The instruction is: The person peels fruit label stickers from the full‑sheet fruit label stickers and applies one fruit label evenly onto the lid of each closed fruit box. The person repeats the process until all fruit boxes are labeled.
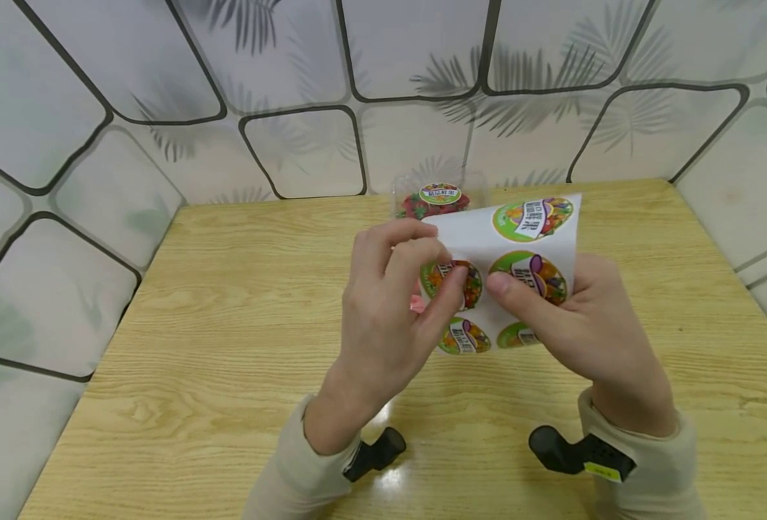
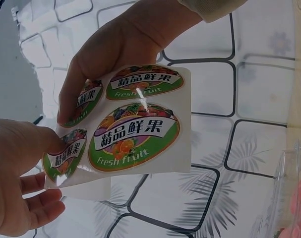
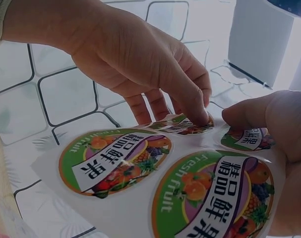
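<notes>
A white sheet of stickers [image 1: 471, 235] is held up between both hands above the table, bent into a curve. Its oval stickers [image 2: 135, 138] are green with fruit pictures and the words "Fresh fruit". At the sheet's left side, my left hand [image 1: 383, 303] pinches it, the thumb over one sticker [image 3: 187, 125] and the other fingers at the edge. My right hand [image 1: 591, 325] grips the right side, thumb on the front and the remaining fingers hidden behind. Whether that left sticker is lifting from its backing, I cannot tell.
Behind the sheet stands a clear plastic box [image 1: 477, 186] of strawberries with a matching oval label [image 1: 440, 193]. A small pink thing [image 1: 416, 302] shows partly past the left hand. The wooden table [image 1: 227, 325] meets a patterned backdrop [image 1: 292, 152] at its far edge.
</notes>
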A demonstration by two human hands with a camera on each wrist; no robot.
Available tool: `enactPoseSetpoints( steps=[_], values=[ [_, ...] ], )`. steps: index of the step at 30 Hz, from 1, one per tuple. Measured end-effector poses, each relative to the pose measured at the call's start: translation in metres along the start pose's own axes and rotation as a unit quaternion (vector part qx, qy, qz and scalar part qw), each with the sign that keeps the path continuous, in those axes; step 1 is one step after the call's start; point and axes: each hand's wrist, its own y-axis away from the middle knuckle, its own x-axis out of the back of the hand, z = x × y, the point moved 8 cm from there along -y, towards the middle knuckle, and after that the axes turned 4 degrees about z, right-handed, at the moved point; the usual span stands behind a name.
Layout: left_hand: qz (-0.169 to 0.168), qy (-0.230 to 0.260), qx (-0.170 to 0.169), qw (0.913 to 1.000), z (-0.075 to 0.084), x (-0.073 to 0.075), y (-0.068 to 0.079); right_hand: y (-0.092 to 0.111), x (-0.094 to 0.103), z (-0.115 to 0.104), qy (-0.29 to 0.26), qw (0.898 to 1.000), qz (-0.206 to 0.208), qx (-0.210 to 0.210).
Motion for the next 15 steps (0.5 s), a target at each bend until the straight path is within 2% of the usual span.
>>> enactPoseSetpoints(
  steps=[8,15],
  values=[
    [-0.011,-0.011,0.003,0.9999,-0.0001,-0.0019,0.0006,-0.0008,0.0004,0.0001,0.032,0.999,0.001,0.011],
    [-0.013,-0.014,0.008,0.9998,-0.0002,-0.0022,0.0007,-0.0014,-0.0012,-0.003,0.017,1.0,-0.007,0.012]
  ],
)
